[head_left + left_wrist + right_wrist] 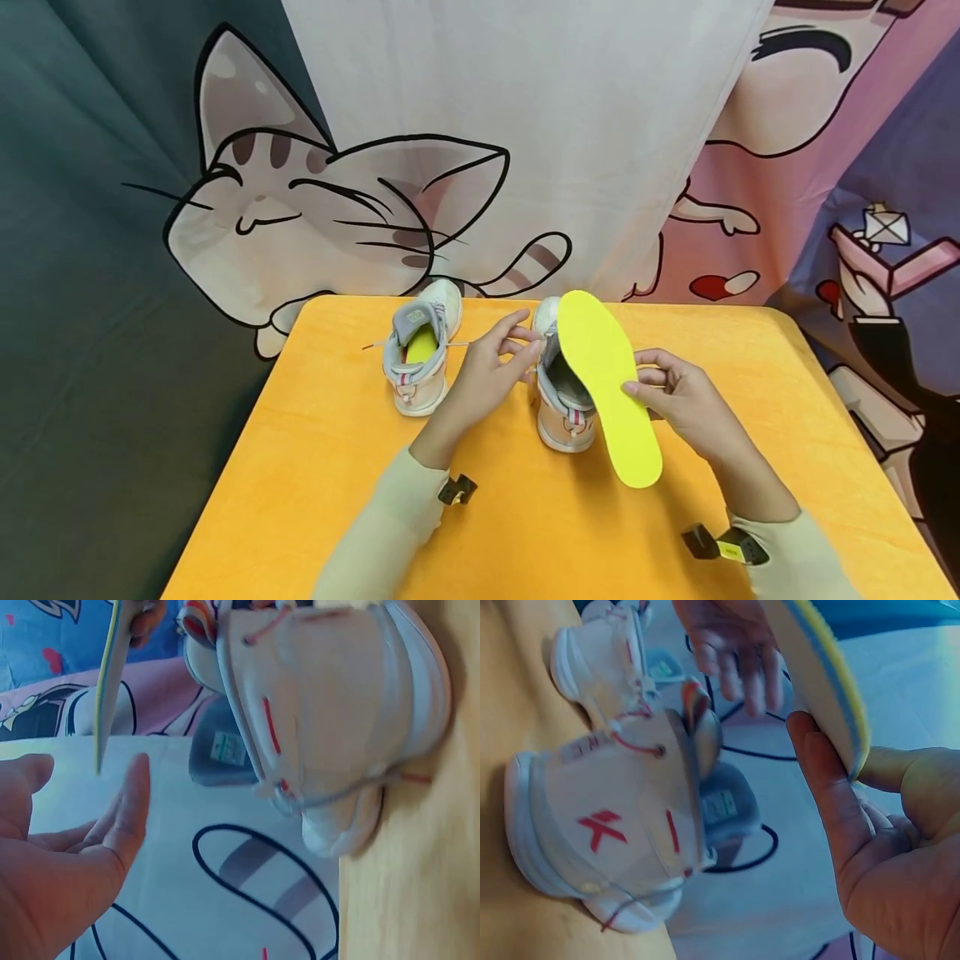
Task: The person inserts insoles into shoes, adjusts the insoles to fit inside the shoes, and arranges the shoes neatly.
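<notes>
A bright yellow insole (600, 375) is pinched at its right edge between the thumb and fingers of my right hand (678, 400). It hangs tilted over the right-hand sneaker (562, 425), covering part of that shoe's opening. In the right wrist view the insole (821, 675) shows a pale underside and a yellow and blue edge. My left hand (495, 367) is beside the same sneaker, fingers loosely spread with nothing in them. The left wrist view shows this hand (75, 847) below the insole's lower edge (109, 697), a gap between them.
To the left stands another white sneaker (420, 392) with a yellow insole (422, 343) inside and its lace ends lying out to the sides. Both shoes are on a yellow table (315, 467), toes toward the back edge. A cartoon-printed curtain (525, 100) hangs right behind the table.
</notes>
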A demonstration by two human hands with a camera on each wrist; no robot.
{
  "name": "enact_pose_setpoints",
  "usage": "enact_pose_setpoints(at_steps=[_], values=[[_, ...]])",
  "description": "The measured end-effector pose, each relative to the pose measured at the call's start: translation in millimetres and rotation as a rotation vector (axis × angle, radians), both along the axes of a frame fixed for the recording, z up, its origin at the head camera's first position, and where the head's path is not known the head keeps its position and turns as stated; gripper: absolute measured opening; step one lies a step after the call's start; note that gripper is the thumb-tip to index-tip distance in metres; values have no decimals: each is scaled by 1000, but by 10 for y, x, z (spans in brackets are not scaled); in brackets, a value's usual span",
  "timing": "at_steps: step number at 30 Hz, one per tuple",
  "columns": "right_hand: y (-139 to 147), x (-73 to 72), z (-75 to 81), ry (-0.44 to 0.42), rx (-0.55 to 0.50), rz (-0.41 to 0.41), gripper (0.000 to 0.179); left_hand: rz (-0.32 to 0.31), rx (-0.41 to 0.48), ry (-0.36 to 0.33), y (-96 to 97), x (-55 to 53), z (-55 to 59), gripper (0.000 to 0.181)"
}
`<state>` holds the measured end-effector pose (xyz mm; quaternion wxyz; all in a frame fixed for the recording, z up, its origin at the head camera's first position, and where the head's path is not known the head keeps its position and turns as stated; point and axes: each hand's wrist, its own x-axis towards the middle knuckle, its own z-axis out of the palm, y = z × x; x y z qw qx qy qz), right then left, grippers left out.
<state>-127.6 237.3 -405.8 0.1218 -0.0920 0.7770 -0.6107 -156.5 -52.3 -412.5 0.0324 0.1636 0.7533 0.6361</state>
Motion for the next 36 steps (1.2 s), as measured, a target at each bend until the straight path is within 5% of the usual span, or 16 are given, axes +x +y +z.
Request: enact_pose_setpoints(at_steps=[7, 14, 21, 26, 31, 36], values=[[-163, -24, -24, -3, -13, 111, 36, -6, 178, -84, 79, -52, 62, 49], [-229, -51, -26, -3, 75, 154, 33, 30, 168, -74, 73, -57, 47, 33], [-226, -83, 12, 109, 229, 167, 31, 34, 178, -91, 58, -29, 27, 23], [-270, -61, 143, 258, 425, 162, 54, 48, 241, -75, 77, -7, 18, 21], [-403, -18, 283, 439, 576, 139, 99, 88, 300, -47, 139, 40, 46, 19], [-574, -47, 297, 714, 774, 101, 126, 114, 341, -19, 227, 88, 50, 18]])
